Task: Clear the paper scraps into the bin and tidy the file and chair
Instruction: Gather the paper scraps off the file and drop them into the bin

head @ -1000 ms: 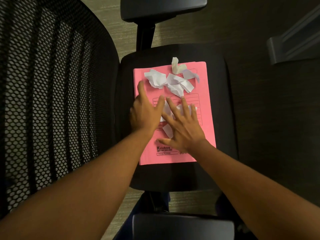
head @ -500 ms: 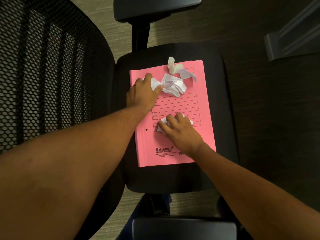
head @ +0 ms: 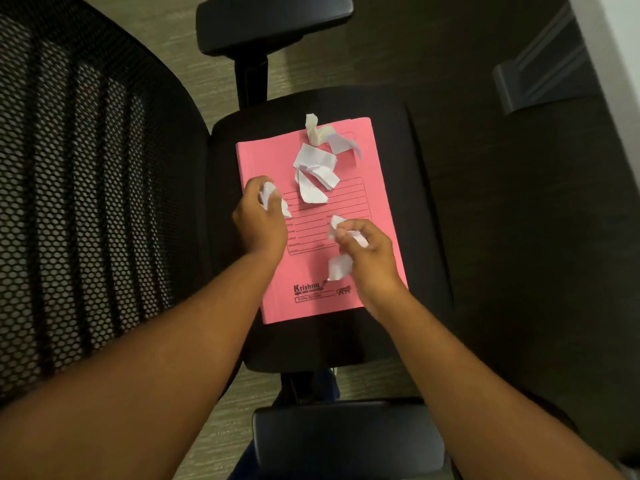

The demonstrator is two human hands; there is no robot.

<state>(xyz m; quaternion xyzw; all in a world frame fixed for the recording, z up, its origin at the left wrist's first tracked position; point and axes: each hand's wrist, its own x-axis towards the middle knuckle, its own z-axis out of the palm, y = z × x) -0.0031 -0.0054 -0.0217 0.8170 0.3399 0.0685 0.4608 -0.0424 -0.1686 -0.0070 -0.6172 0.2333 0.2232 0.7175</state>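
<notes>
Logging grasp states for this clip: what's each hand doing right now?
Left hand: closed on a paper scrap.
Right hand: closed on scraps, above the file.

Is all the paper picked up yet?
Not yet. The left hand and right hand each clutch paper scraps. Loose scraps lie on the pink file, on the chair seat. No bin shows, so binning and tidying remain.

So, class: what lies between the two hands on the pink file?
Head view: only bare pink file with printed lines separates the left hand from the right hand.
</notes>
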